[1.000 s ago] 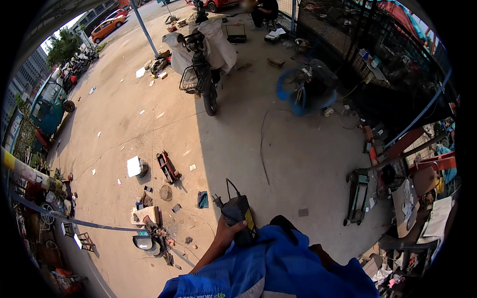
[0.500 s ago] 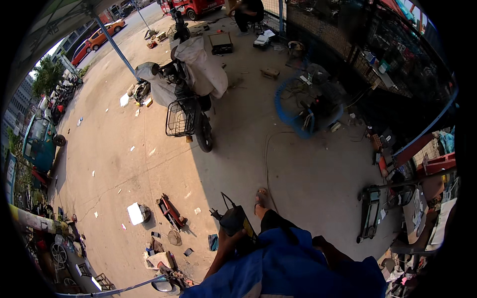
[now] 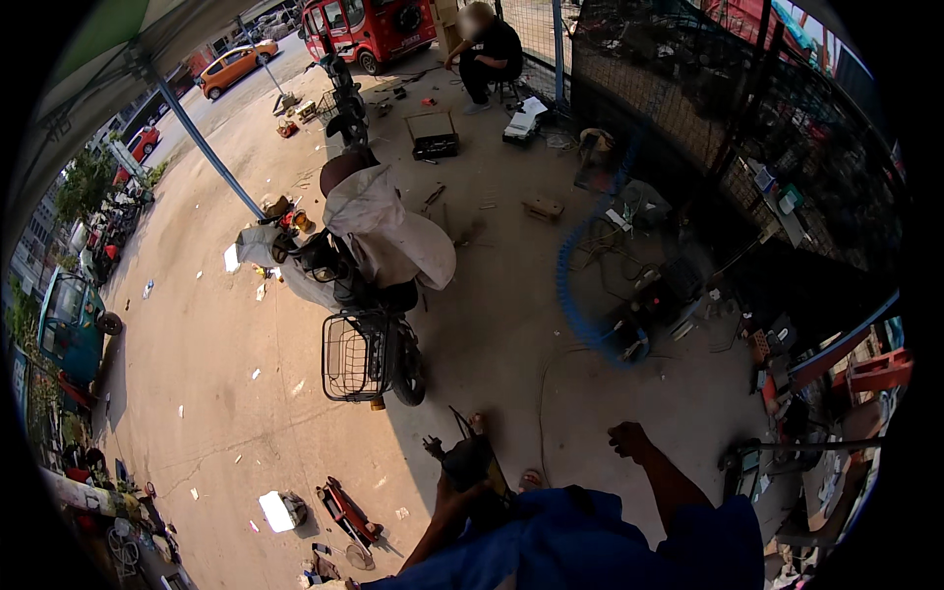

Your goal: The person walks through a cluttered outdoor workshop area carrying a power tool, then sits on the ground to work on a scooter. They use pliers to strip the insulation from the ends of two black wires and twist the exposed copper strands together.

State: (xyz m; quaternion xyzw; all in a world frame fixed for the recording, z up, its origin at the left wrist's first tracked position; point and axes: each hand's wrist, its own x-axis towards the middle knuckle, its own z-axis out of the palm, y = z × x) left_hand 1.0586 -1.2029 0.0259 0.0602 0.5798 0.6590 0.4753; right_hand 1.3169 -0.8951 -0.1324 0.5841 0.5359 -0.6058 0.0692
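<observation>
My left hand (image 3: 457,500) is wrapped round a black boxy device (image 3: 470,462) in front of my body. A cord loops up from the device, and a black plug (image 3: 433,447) sticks out at its left. The hand partly covers the device, and its exact kind does not show. Out to the right, my right hand (image 3: 627,441) hangs over the concrete floor with loosely bent fingers, a little apart, and nothing in them. Ahead of me stands an electric scooter (image 3: 379,285) with a pale cover over its front and a wire basket (image 3: 356,359).
Right of the scooter, a blue coiled hose (image 3: 570,295) and cables lie by the mesh fence. A floor jack (image 3: 742,472) stands at the right. A red tool (image 3: 349,511) lies at the lower left. Farther off, a person (image 3: 490,54) sits near a red vehicle (image 3: 393,29).
The scooter and ground items sit lower in the picture. My right hand has swung out from beside my body into plain sight. The left hand still grips the black device.
</observation>
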